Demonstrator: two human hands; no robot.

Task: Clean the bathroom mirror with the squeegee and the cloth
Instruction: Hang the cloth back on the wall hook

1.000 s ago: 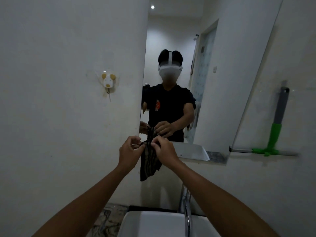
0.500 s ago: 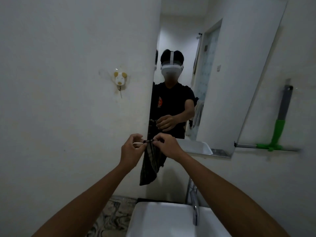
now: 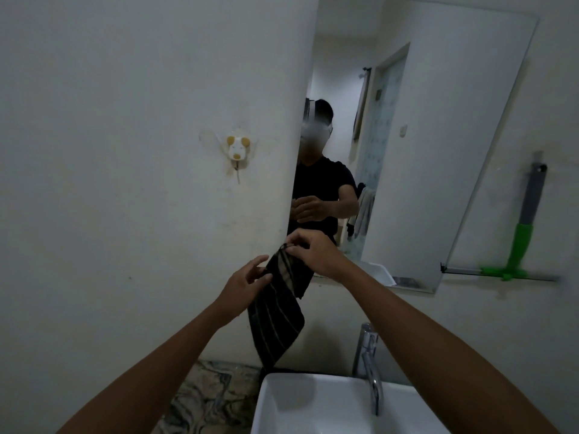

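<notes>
A dark striped cloth (image 3: 277, 311) hangs in front of the wall, just below the mirror's lower left corner. My right hand (image 3: 315, 253) pinches its top edge. My left hand (image 3: 246, 281) is beside the cloth's left edge with fingers spread, touching it lightly. The mirror (image 3: 438, 145) is a large tilted pane on the wall and reflects a person in a dark shirt. The squeegee (image 3: 521, 242), grey and green handled, hangs on the wall to the right of the mirror, blade down.
A white basin (image 3: 300, 405) with a chrome tap (image 3: 371, 364) sits below my arms. A small animal-shaped hook (image 3: 238, 148) is stuck on the left wall. A marbled countertop (image 3: 206, 396) lies left of the basin.
My left hand has let go of the cloth's top and opened beside it; my right hand alone holds the top edge. The view has swung left, so the mirror sits further right.
</notes>
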